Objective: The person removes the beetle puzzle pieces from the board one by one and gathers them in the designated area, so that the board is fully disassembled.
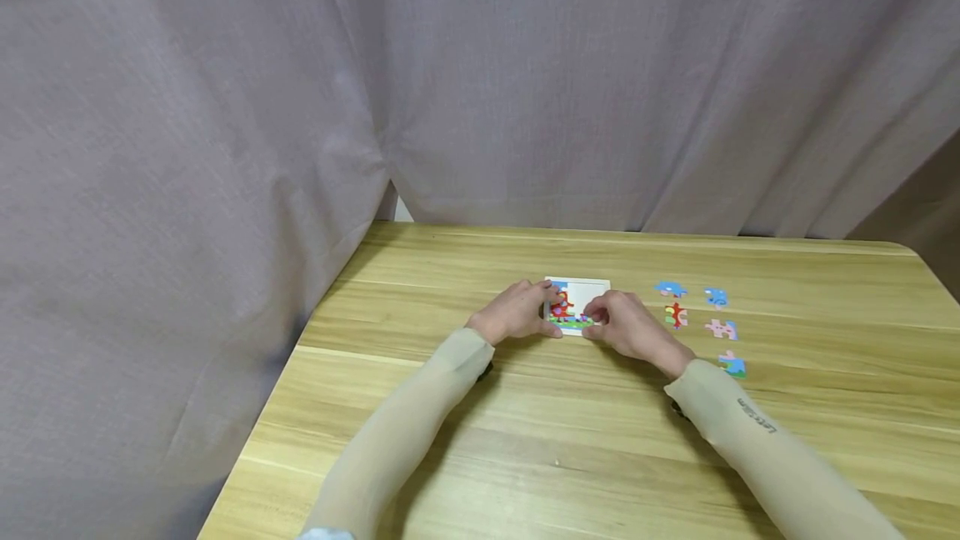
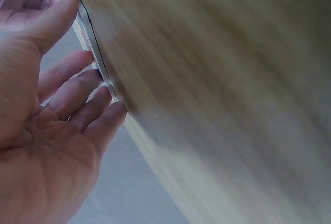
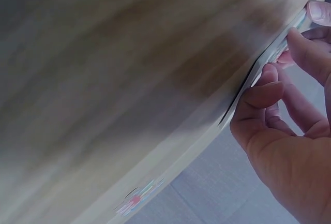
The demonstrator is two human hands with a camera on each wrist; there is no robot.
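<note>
Curtained and softly lit

Furnished with a wood-grain counter point(image 1: 555, 440), yellow-brown, rounded at the far right corner, with a pale sheen in front. Closed in behind and on the left by a grey-mauve fabric curtain point(image 1: 540, 90), falling in loose folds and darkening at far right. Parted narrowly near the far left corner, showing a small white patch point(image 1: 403, 212).
</note>
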